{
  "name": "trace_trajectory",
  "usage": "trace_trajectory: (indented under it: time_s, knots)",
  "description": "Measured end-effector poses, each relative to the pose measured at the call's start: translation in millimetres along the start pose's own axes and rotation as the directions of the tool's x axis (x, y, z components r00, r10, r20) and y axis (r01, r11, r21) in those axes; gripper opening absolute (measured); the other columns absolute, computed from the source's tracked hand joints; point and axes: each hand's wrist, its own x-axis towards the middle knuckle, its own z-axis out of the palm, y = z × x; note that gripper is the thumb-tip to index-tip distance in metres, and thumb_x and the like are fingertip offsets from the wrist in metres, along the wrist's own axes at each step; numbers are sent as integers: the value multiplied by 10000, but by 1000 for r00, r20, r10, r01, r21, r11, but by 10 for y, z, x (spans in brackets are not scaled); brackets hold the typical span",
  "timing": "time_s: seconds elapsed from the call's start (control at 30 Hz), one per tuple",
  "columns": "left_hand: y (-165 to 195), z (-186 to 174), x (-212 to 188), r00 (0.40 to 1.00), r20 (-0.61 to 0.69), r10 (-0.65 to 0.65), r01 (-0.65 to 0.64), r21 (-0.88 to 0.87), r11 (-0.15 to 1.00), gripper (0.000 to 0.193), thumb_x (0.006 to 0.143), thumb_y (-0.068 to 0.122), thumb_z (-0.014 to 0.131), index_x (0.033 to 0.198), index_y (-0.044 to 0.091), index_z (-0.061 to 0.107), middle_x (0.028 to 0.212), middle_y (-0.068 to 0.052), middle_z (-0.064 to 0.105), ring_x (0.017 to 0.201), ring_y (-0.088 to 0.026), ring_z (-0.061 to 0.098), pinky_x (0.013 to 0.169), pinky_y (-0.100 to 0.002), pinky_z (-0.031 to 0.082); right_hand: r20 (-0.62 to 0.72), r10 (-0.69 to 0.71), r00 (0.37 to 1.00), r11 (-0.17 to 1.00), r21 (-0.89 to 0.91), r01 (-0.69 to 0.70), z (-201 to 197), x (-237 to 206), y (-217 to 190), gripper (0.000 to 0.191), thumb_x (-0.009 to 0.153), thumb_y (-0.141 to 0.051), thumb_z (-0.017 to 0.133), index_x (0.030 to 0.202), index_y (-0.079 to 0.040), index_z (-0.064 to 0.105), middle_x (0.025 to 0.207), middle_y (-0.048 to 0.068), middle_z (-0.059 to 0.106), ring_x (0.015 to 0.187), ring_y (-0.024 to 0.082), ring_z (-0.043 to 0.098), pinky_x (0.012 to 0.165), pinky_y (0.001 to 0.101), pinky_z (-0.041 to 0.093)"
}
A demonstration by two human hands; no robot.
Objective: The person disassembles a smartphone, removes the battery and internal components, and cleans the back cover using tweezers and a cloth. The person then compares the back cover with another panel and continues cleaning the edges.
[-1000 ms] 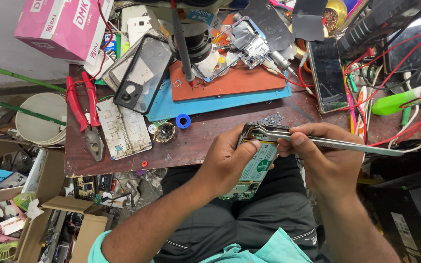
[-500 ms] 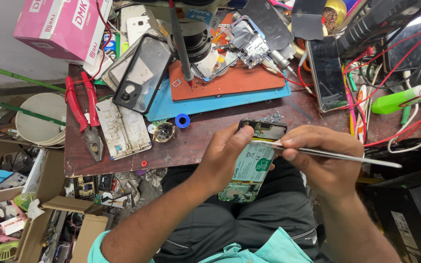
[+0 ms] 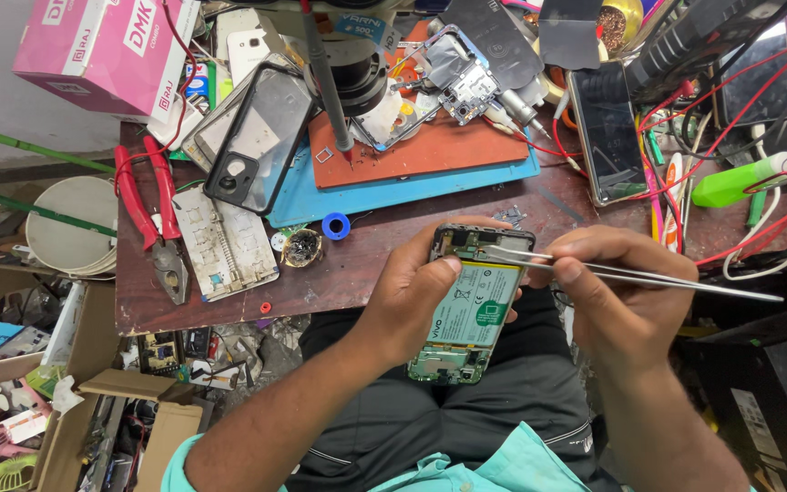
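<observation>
A: Status centre frame?

B: Left hand [image 3: 412, 305] wraps the opened phone [image 3: 471, 305] from its left edge, thumb pressed on the rim near the top, fingers curled behind. Phone sits just below centre, over the lap, its top end at the edge of the workbench [image 3: 229, 305]. Back is off: pale green battery and boards exposed.

A: Right hand?

B: Right hand [image 3: 617, 292] is pinched on metal tweezers [image 3: 649, 276], thumb and forefinger squeezed on the shaft. Tips reach left onto the top board area, near the camera end. Can't tell if the tips grip anything, too small.

A: Handling?

B: Judging: light, stiff frame, but fragile inside. Thin connectors and flex up top, battery shouldn't be poked or bent. Hold by the side rails only, as now. Tweezers are thin, springy and sharp; a slip could scratch the board.

A: Around it?

B: Red-handled pliers [image 3: 152, 214] at left, black phone case [image 3: 261, 137] upper left, blue mat [image 3: 393, 193] with another dismantled phone [image 3: 453, 82] top centre, red wires at right.
</observation>
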Motion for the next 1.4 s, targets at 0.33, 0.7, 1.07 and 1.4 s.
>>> trace_trajectory:
  time_s: [0.33, 0.7, 1.07, 1.4]
  knots:
    - [23, 7, -4, 1000, -25, 16, -12, 147, 989, 435, 1013, 157, 400, 1391, -23, 519, 1134, -191, 693, 977, -247, 722, 883, -411, 637, 36, 40, 999, 999, 7, -40, -45, -1, 55, 120, 984, 30, 732, 996, 135, 676, 927, 238, 711, 793, 249, 717, 741, 329, 590]
    - [19, 8, 1, 998, -44, 34, -27, 149, 989, 394, 1048, 183, 444, 1369, -28, 536, 1123, -179, 701, 991, -217, 720, 878, -389, 643, 79, 89, 993, 966, 236, -106, -82, 35, 145, 125, 1007, 8, 706, 1035, 124, 665, 963, 255, 705, 823, 304, 711, 775, 393, 590]
    - [-15, 33, 1, 996, -77, 54, -34, 234, 972, 353, 1060, 172, 462, 1337, -22, 562, 1078, -153, 713, 917, -195, 727, 810, -345, 630, 94, 163, 982, 951, 249, -182, -147, 69, 140, 121, 1004, 11, 697, 1010, 123, 652, 929, 243, 695, 813, 287, 702, 801, 401, 583]
    - [-7, 8, 9, 992, -126, 9, 4, 107, 994, 354, 1022, 168, 472, 1312, -23, 544, 1087, -174, 711, 924, -239, 751, 812, -379, 661, 95, 230, 969, 910, 331, -249, -124, 98, 163, 105, 1003, 17, 665, 1059, 102, 639, 935, 239, 695, 873, 301, 709, 809, 414, 590]
